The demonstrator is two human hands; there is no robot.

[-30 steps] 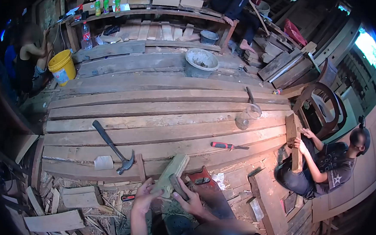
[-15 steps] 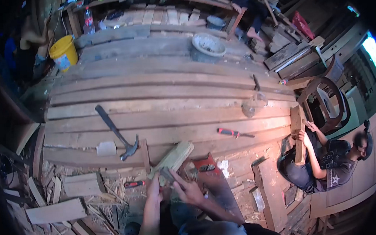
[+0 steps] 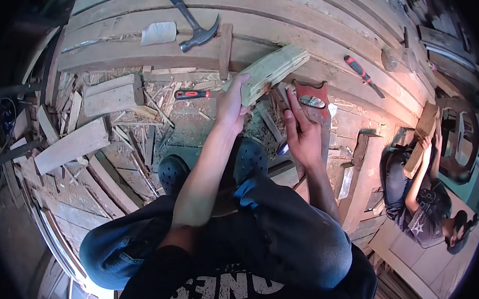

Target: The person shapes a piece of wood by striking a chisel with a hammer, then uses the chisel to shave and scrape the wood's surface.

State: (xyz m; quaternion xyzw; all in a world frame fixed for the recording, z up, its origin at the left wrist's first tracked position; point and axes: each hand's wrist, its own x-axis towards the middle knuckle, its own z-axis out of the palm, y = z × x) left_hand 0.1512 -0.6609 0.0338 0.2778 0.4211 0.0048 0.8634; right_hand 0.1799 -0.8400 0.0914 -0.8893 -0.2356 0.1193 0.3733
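wood block [image 3: 270,71], pale and rough-sawn, sits tilted at the edge of the plank floor [image 3: 297,14], its near end wrapped by the left hand [image 3: 231,103], fingers closed firmly around it. right hand [image 3: 303,132] lies just beside it, fingers extended and loosely curled toward the block's lower end; a small blue-tipped item shows under the palm, too hidden to name, so whether that hand grips anything cannot be told. working this piece well likely calls for a steady left-hand hold and the block braced against the plank edge so it does not twist. a red-handled saw [image 3: 310,98] lies touching the right fingers. a red-handled tool [image 3: 192,94] rests among wood scraps [image 3: 115,94] near the left wrist; a hammer [image 3: 193,23] and a screwdriver [image 3: 362,75] lie farther out on the planks. another person [image 3: 417,193] sits well apart, holding a board.
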